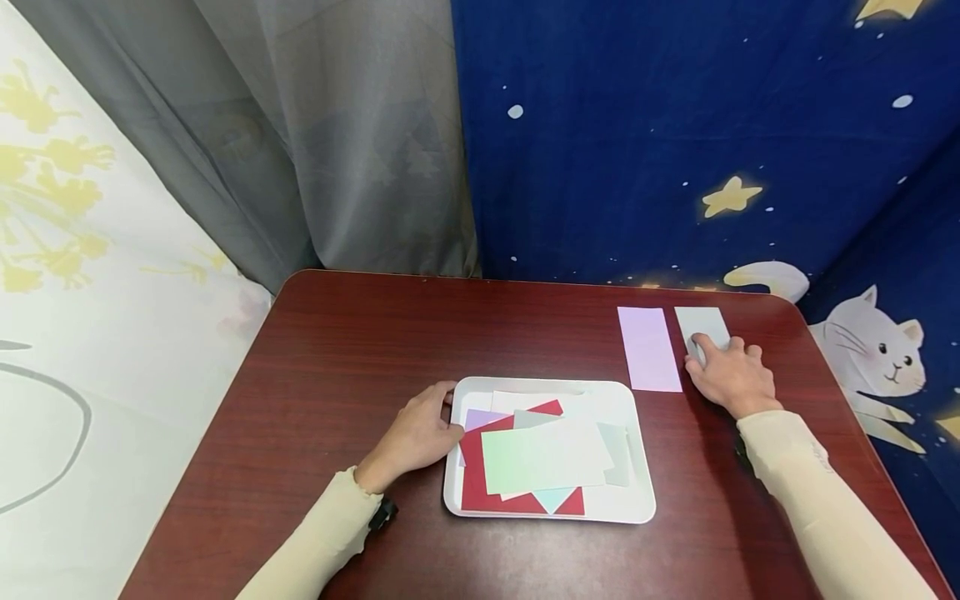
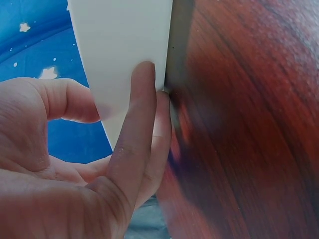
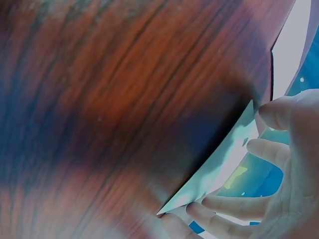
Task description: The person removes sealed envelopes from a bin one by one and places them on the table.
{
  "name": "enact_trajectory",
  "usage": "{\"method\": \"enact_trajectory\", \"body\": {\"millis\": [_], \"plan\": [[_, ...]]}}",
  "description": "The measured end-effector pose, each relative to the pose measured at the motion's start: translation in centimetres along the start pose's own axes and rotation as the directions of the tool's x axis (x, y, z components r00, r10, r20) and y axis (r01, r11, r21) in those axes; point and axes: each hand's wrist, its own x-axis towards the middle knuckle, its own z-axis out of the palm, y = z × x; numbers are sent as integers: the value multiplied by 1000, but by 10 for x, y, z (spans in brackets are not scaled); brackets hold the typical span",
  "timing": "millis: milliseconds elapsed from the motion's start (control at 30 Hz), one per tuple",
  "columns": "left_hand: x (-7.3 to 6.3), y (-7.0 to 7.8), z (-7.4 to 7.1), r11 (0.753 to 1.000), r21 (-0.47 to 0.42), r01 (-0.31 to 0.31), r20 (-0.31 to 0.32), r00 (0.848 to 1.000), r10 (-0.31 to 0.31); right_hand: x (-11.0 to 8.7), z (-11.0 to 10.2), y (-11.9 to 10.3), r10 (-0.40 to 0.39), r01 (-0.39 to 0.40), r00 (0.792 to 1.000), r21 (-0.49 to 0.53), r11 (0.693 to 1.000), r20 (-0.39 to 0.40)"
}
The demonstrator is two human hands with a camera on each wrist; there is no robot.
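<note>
A shallow white tray (image 1: 551,517) holds a loose pile of paper cards, with a pale green card (image 1: 540,454) on top of a red card (image 1: 476,492). My left hand (image 1: 414,431) holds the tray's left edge, thumb at the rim and fingers along the outer wall (image 2: 117,45). My right hand (image 1: 733,377) rests on a pale grey card (image 1: 701,323) at the table's far right, its fingers spread over the near part. In the right wrist view, fingertips touch this grey-green card (image 3: 219,164). Just left of it lies a lilac card (image 1: 649,350).
The dark red-brown table (image 1: 360,333) has rounded far corners. Behind it hang a grey curtain (image 1: 375,142) and a blue curtain (image 1: 600,167) with stars and a white cat. A pale floral cloth (image 1: 97,333) is on the left.
</note>
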Motion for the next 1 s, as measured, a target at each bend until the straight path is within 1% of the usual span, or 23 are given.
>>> {"method": "enact_trajectory", "body": {"millis": [133, 233, 367, 467, 567, 700, 767, 833, 1000], "plan": [[0, 0, 0, 1000, 9, 4, 1, 1000, -4, -3, 0, -2, -9, 9, 1000, 4, 1000, -29], [1, 0, 0, 1000, 18, 6, -1, 1000, -6, -5, 0, -6, -30, 30, 998, -12, 999, -62], [1, 0, -1, 1000, 26, 6, -1, 1000, -6, -9, 0, -16, -74, 68, 992, -57, 996, -98], [0, 1, -1, 1000, 20, 7, 2, 1000, -7, -15, -1, -25, -118, 107, 984, -87, 990, -133], [0, 1, -1, 1000, 15, 9, 3, 1000, -9, -22, -1, -37, -177, 157, 965, -114, 981, -192], [0, 2, -1, 1000, 17, 13, 1, 1000, -13, -31, 1, -52, -262, 230, 921, -142, 963, -289], [0, 2, -1, 1000, 19, 15, 1, 1000, -15, -36, 1, -60, -295, 260, 901, -149, 954, -318], [0, 2, -1, 1000, 18, 17, 2, 1000, -17, -41, 1, -68, -324, 287, 888, -155, 945, -328], [-1, 2, -1, 1000, 13, 19, 3, 1000, -19, -54, -2, -92, -389, 346, 867, -183, 920, -313]]}}
